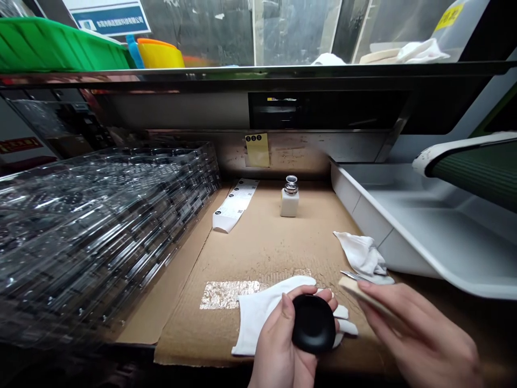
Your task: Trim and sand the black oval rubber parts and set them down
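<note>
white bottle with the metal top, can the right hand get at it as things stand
Probably yes: bare cardboard lies between the right hand and the white bottle, though the beige piece that hand holds may hinder grasping.

left hand (297,331) turned palm up, fingers cupped in a hold, thumb raised alongside, held over the surface's (189,337) near edge, right hand (424,337) closed in a pinch, extended leftward, both left bare
</note>
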{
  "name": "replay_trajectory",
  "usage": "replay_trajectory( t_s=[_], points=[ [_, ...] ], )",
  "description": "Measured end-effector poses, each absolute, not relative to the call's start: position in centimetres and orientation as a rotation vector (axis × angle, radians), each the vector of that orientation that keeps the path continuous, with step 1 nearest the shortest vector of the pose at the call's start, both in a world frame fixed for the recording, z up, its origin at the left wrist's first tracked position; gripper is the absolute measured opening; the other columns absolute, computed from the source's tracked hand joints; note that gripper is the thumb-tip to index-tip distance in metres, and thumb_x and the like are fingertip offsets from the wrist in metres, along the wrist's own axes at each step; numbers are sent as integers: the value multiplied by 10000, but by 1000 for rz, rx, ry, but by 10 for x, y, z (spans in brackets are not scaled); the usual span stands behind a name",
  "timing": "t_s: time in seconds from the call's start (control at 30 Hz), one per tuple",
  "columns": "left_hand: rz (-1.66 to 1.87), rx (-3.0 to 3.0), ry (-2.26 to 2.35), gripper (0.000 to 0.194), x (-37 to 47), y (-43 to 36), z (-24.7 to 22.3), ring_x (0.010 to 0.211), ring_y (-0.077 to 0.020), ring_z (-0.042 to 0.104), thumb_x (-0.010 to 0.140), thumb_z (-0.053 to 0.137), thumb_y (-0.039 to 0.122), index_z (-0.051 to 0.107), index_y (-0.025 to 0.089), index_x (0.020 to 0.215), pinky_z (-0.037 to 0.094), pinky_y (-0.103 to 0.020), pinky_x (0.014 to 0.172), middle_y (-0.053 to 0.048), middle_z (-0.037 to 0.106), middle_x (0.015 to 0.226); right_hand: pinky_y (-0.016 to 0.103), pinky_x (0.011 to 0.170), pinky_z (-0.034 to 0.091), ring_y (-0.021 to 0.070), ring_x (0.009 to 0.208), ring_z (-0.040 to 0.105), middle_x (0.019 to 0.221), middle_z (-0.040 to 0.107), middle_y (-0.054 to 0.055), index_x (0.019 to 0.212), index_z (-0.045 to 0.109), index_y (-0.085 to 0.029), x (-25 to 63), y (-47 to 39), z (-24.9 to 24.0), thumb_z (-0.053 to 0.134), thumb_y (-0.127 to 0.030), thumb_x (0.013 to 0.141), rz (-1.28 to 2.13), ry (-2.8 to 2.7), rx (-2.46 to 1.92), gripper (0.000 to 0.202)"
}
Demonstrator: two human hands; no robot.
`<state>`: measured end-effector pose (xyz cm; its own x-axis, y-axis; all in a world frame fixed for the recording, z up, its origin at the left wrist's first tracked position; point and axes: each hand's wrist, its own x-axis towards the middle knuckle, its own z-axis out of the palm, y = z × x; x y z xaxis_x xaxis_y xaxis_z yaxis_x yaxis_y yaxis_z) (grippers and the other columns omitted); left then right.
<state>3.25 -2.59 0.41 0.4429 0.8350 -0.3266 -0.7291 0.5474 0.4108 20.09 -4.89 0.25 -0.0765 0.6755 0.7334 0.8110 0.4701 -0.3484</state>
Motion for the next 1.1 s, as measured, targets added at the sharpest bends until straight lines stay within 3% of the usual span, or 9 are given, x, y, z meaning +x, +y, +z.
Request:
replay_trajectory(
  t_s=[0.1,0.3,0.43,1.1],
  points=[
    [995,259,498,370,32,-26,3,975,-269,598,855,414,388,609,101,984,394,-424,899,-175,653,1031,196,669,511,117,779,591,873,614,48,1119,552,-169,196,-51,10,572,-60,753,-29,-2036,-1063,382],
    [964,231,510,328,32,-28,-1,915,-221,600,856,425,374,625,128,941,413,-406,857,-143,662,991,191,641,515,110,775,593,863,619,41,1166,521,-187,195,-46,7,541,-60,774,10,-2094,-1060,412],
    [981,236,483,338,31,-30,1,926,-233,602,836,455,398,635,128,931,411,-369,848,-140,662,980,189,589,511,105,700,590,811,628,43,1099,565,-183,192,-46,13,531,-88,792,-9,-2106,-1018,323],
    [940,236,482,342,33,-28,3,924,-222,599,873,384,352,642,130,907,424,-330,807,-122,657,958,202,618,493,101,733,581,855,625,26,1095,556,-218,197,-40,18,552,-103,785,66,-2201,-1071,331]
  ],
)
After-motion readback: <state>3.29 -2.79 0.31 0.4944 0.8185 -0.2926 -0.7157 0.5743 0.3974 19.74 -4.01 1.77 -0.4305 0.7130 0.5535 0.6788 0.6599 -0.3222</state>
